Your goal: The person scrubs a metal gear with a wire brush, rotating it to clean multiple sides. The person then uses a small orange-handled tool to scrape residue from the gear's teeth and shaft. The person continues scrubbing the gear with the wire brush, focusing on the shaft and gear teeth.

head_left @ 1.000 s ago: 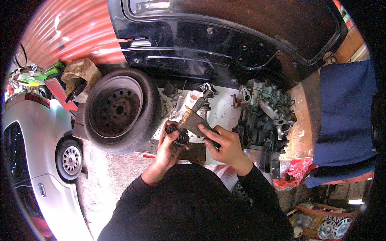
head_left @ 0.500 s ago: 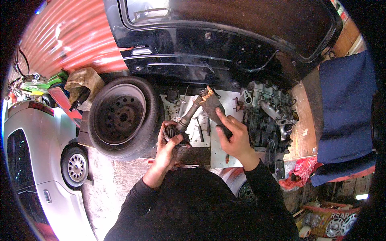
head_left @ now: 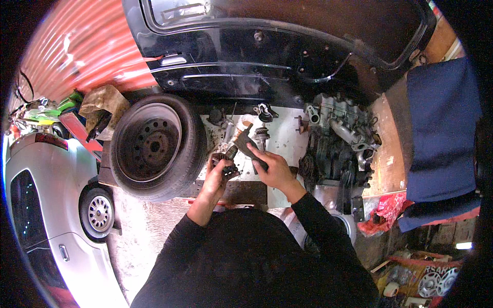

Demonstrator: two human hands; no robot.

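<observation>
- We work at a cluttered light bench [head_left: 280, 136]; little bare room, only a strip on its right part, between our hands and the engine block [head_left: 336, 146].
- Spare wheel [head_left: 156, 146] leans just left of our left hand [head_left: 218, 174], crowding that side.
- Dark car body [head_left: 267, 56] with open hatch closes off the far edge.
- Loose metal fittings [head_left: 262, 115] lie on the far part of the bench.
- Silver car [head_left: 46, 205] far left, blue cloth [head_left: 441, 128] far right, red corrugated wall [head_left: 82, 56] far left.
- Left hand closed around a small dark greasy part [head_left: 224, 163], over the bench's near edge.
- Right hand [head_left: 275, 169] clenched on a dark flat tool [head_left: 249, 149], tilted up and left, its tip just by the part; contact unclear.
- Part looks black, oily; shape hard to read.
</observation>
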